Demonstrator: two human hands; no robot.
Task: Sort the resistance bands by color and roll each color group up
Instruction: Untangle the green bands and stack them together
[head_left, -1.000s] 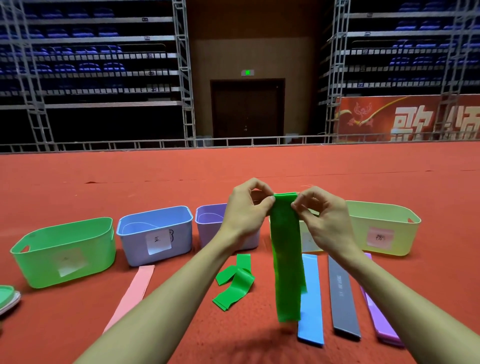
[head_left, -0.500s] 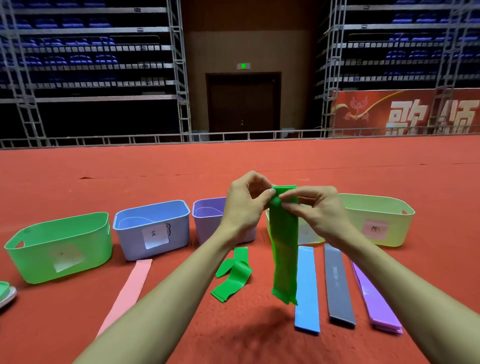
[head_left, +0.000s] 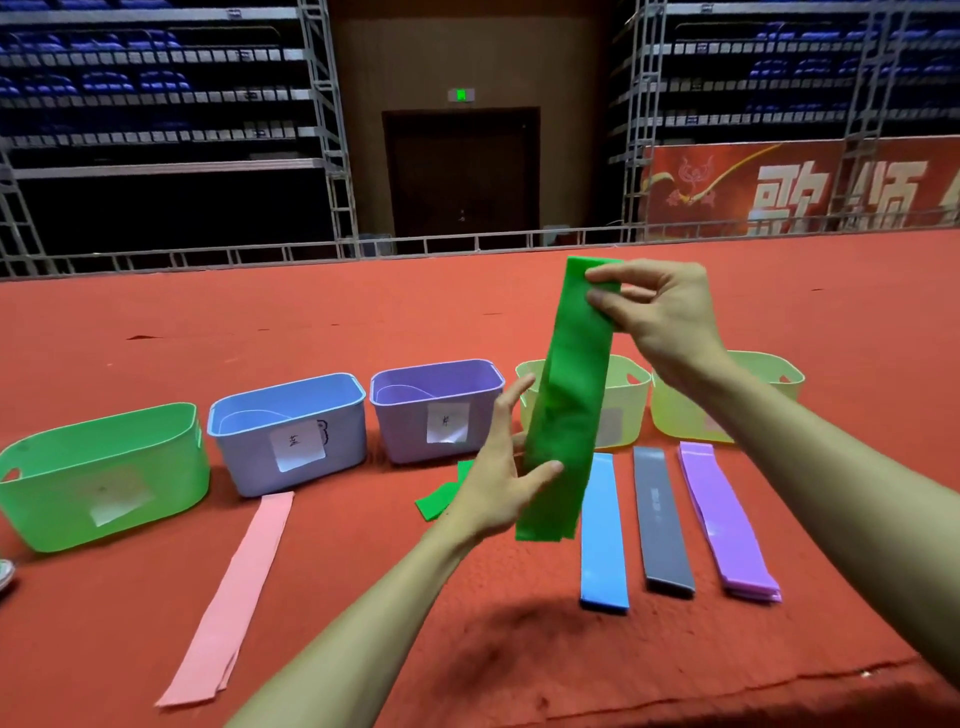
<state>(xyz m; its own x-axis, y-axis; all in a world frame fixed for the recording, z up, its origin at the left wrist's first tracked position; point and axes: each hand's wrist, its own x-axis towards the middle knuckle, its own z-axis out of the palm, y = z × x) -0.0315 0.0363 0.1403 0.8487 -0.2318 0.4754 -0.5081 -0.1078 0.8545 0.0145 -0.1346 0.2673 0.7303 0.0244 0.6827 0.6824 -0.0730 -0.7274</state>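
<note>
Sample: flat green elastic resistance band (head_left: 566, 405) is hanging upright over red floor mat (head_left: 363, 338) | right hand (head_left: 660, 312) is pinching its top end | left hand (head_left: 498, 478) is touching its lower left edge, fingers spread straight.

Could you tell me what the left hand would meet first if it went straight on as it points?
Probably the green band, pinched at its top by the right hand: the open left hand points up and right at its lower half, perhaps touching it; depth is unclear.
</note>
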